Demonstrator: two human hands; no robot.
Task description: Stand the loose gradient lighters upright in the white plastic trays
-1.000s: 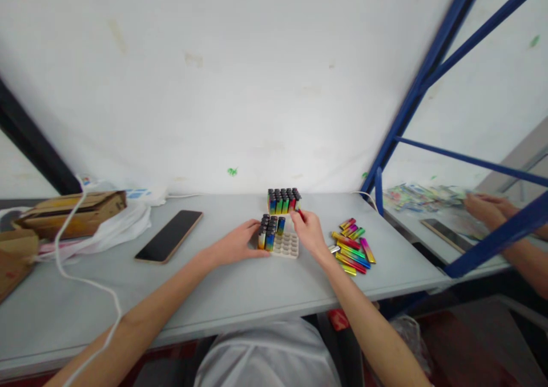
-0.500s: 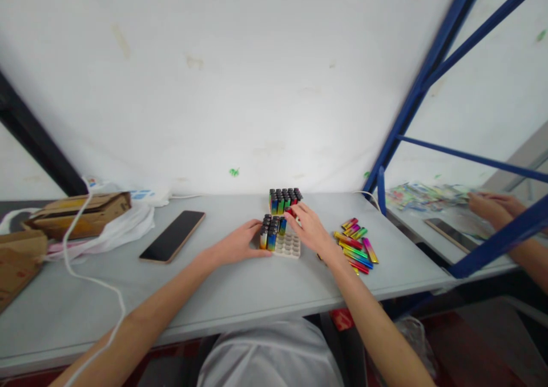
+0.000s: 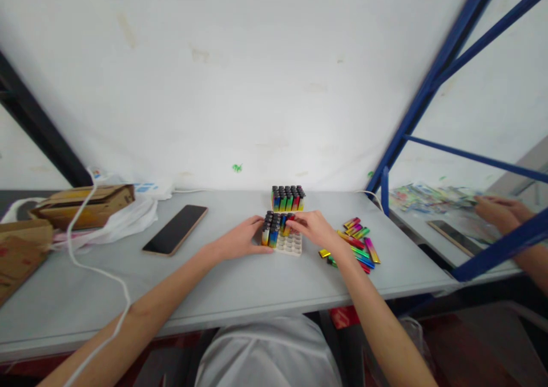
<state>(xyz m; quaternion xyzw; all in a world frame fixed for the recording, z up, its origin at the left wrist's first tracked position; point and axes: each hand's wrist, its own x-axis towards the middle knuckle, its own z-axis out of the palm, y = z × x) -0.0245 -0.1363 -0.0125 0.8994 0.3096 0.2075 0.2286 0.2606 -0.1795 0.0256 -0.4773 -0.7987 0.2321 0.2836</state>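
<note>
A white tray (image 3: 291,246) with round holes lies on the table in front of me. Black-topped lighters (image 3: 269,230) with shiny multicoloured bodies stand upright in its left part. My left hand (image 3: 243,238) wraps round the tray's left side, thumb at the front and fingers behind. Over the back right of the tray, my right hand (image 3: 317,228) pinches a reddish lighter (image 3: 290,218); its lower end is hard to make out. Bare holes show at the tray's front right. To the right of that hand lies a loose pile of shiny coloured tubes (image 3: 358,243).
Behind the tray stands a second block of upright lighters (image 3: 287,197). A phone (image 3: 175,229) lies to the left, beyond it cardboard boxes (image 3: 85,203) and a white cable (image 3: 96,268). A blue metal frame (image 3: 398,130) rises at the right, with another person's hands (image 3: 499,210) past it.
My right hand has drawn slightly back and right, and more of the rear lighters shows. My left hand stays at the tray. The view has shifted a little.
</note>
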